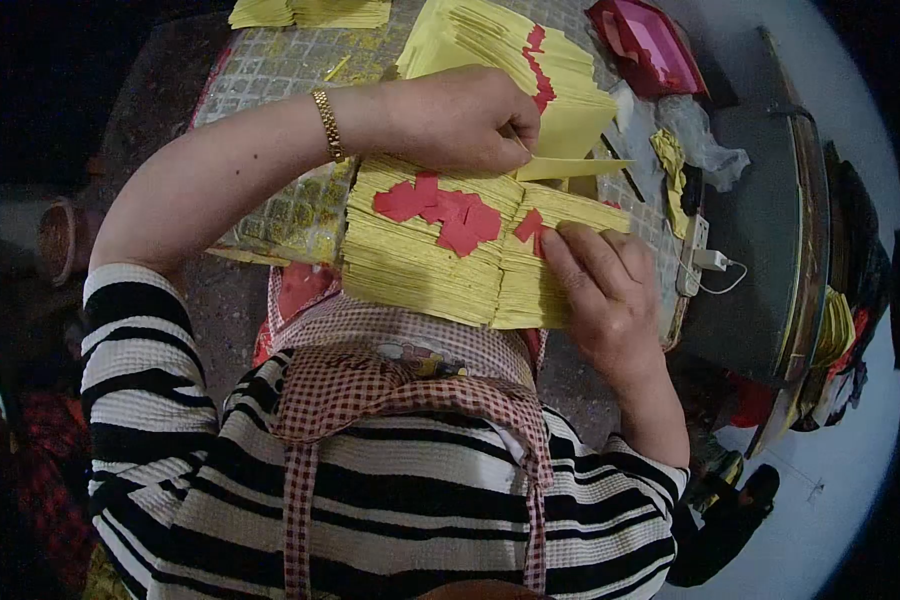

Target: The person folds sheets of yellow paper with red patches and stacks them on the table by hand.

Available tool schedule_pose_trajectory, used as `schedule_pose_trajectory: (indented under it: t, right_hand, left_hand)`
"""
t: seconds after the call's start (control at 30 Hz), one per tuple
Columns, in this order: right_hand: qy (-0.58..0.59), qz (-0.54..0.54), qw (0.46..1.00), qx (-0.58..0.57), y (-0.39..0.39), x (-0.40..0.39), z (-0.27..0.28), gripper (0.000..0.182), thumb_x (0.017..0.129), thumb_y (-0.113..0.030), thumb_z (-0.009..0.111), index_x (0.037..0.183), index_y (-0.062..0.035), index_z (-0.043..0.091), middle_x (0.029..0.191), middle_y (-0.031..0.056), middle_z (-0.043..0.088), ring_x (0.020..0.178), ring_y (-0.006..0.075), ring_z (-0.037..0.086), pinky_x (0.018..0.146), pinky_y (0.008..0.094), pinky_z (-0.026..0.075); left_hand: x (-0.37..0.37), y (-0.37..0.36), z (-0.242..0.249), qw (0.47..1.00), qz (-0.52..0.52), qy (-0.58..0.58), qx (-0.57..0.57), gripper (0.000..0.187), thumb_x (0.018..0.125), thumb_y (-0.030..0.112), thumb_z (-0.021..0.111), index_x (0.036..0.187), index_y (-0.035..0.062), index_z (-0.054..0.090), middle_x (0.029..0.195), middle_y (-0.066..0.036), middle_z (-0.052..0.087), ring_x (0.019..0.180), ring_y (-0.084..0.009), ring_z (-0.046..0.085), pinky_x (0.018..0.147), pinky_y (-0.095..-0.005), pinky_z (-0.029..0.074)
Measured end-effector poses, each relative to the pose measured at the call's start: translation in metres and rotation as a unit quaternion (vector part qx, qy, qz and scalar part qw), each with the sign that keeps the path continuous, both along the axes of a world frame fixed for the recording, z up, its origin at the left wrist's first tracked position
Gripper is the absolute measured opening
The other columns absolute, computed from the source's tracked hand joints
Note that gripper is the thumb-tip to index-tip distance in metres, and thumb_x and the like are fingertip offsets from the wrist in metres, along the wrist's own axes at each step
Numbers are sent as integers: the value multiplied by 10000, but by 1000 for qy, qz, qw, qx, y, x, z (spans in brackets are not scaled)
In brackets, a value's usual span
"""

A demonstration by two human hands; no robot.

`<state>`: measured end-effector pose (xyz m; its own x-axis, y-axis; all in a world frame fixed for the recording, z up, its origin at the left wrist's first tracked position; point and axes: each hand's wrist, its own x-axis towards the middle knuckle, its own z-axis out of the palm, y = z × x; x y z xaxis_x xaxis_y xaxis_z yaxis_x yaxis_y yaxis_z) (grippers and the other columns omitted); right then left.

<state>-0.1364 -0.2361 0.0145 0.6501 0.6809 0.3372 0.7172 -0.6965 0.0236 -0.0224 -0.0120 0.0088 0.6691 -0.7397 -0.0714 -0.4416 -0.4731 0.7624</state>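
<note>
My left hand (475, 125), with a gold bracelet on its wrist, reaches across the table. Its thumb and fingers pinch the edge of a yellow paper sheet (582, 169), which stretches out to the right. Just below lie two side-by-side stacks of yellow paper (420, 270), their layered edges facing up. Several small red paper pieces (450, 212) are scattered on the left stack. My right hand (610, 285) rests on the right stack, fingers curled, its tips closed on a small red paper slip (538, 240). Another red slip (529, 222) lies beside those fingertips.
A fanned yellow paper pile (510, 50) with a strip of red pieces stands behind my left hand. At the back right are a red box (650, 45) and crumpled clear plastic (705, 140). A power strip (695, 250) with a plug sits along the table's right edge.
</note>
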Motion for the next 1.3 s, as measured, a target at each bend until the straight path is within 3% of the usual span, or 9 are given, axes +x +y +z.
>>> schedule_pose_trajectory:
  t: [0.07,0.23,0.37,0.53,0.73,0.87,1.07,1.23,1.3]
  right_hand:
    - [13,-5,1000,-3,0,1,0,234,771,-118,647,998,-63,622,899,54,618,823,226,535,800,350,432]
    - [115,-51,981,146,-3,27,13,219,785,-115,661,987,-42,615,870,55,603,782,199,535,748,317,439]
    - [438,-170,852,234,5,55,20,200,811,-102,659,985,-22,605,858,56,595,743,155,528,684,275,435]
    - [497,-29,823,272,7,52,34,171,839,-110,637,969,-12,585,828,61,593,697,129,516,630,253,424]
    - [500,-91,800,319,11,79,15,180,814,-83,626,969,-2,580,790,68,592,680,138,520,615,261,428]
    - [487,-156,847,143,25,91,13,200,840,-31,596,1031,9,554,866,69,587,709,122,510,634,221,418]
    - [394,-162,903,56,28,84,7,285,811,0,576,1091,9,524,896,78,589,715,129,518,642,222,426]
    - [270,-168,911,264,22,75,0,330,805,-4,573,1128,4,505,885,82,590,710,126,515,634,227,432]
    - [269,-188,896,300,27,73,0,318,780,-12,584,1092,3,523,874,91,603,702,156,541,637,260,452]
  left_hand:
    - [-1,1,1,1000,4,10,10,157,846,133,576,854,1,660,747,-66,628,577,-162,511,553,-313,430]
    - [3,-1,-9,998,-12,-60,20,166,875,132,568,897,-6,657,803,-90,652,614,-192,553,593,-342,455]
    - [4,-2,-8,996,5,-82,22,166,898,122,544,900,-15,639,813,-102,655,628,-226,569,631,-366,469]
    - [6,1,-12,996,-9,-87,17,165,905,107,516,882,-21,617,794,-111,639,622,-233,548,629,-365,457]
    - [8,-2,-6,993,-16,-107,52,170,902,102,506,840,-23,604,742,-120,615,589,-239,517,602,-374,444]
    - [12,-2,-12,996,-29,-72,41,182,888,128,521,826,-25,599,699,-121,596,561,-227,492,574,-372,430]
    - [4,-6,6,997,-8,-28,69,216,870,174,553,795,-26,591,667,-113,583,541,-193,483,541,-338,418]
    - [4,-10,2,994,-5,22,109,159,840,152,601,826,-6,588,679,-80,575,556,-139,478,521,-286,401]
    - [4,-10,-10,998,37,59,-1,112,827,115,617,843,10,579,690,-61,568,573,-121,478,521,-268,396]
